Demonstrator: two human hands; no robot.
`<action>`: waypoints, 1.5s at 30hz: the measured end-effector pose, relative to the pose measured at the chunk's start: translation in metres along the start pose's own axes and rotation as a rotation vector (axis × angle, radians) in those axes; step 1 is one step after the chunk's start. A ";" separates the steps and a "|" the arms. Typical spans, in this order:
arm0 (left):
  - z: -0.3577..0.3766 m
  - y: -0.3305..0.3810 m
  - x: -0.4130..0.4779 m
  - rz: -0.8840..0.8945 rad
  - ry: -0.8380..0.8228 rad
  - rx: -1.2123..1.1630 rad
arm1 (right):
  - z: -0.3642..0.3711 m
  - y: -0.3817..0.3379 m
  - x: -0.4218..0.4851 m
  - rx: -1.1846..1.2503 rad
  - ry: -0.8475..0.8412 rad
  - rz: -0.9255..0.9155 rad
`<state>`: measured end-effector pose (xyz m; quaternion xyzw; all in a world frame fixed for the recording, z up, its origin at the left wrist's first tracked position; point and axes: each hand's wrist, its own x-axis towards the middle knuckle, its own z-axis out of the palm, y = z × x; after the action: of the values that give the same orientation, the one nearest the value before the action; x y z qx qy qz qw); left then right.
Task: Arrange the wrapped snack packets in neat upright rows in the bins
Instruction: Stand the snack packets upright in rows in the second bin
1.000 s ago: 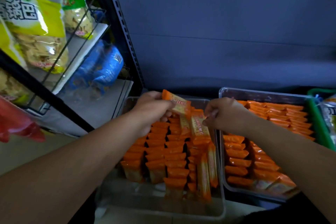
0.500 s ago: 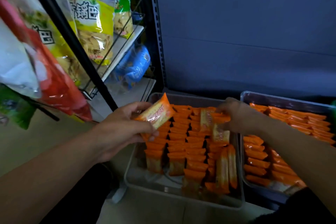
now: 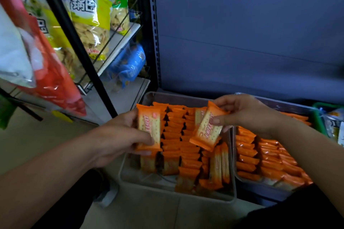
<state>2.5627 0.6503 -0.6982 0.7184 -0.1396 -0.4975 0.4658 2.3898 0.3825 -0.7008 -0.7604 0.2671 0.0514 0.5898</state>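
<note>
While the left hand grips one upright packet and the right hand pinches a tilted packet above the left bin, both seem light, crisp, breakable; hold the edges.

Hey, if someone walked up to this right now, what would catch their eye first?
Bright orange everywhere: the left hand holds an upright packet and the right hand pinches a tilted packet over the clear bin at centre, which is packed with orange rows. A second bin sits to its right, and yellow snack bags hang at upper left.
</note>
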 end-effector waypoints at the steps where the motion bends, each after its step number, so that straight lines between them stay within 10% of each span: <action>1: -0.002 -0.001 -0.003 -0.004 -0.022 -0.010 | 0.005 0.000 0.000 0.006 -0.003 -0.006; 8: -0.032 -0.033 0.008 0.271 0.142 0.518 | 0.095 0.008 0.012 -0.318 0.030 -0.078; 17: -0.040 -0.093 0.056 0.682 -0.059 1.475 | 0.163 0.055 0.029 -0.996 -0.046 -0.163; 26: 0.003 -0.092 0.060 0.388 0.043 2.022 | 0.169 0.069 0.035 -1.209 -0.025 -0.236; 33: 0.021 -0.049 0.058 0.287 0.044 1.912 | 0.103 0.037 0.006 -0.965 -0.023 -0.057; 41: 0.082 -0.019 0.128 0.372 0.138 0.780 | 0.006 0.062 -0.026 -0.585 0.148 0.093; 45: 0.118 -0.020 0.154 0.312 0.161 0.666 | 0.018 0.074 -0.026 -0.891 -0.013 -0.068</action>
<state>2.5298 0.4963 -0.8130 0.8373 -0.3644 -0.2900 0.2864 2.3371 0.3961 -0.7605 -0.9482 0.1900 0.1470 0.2078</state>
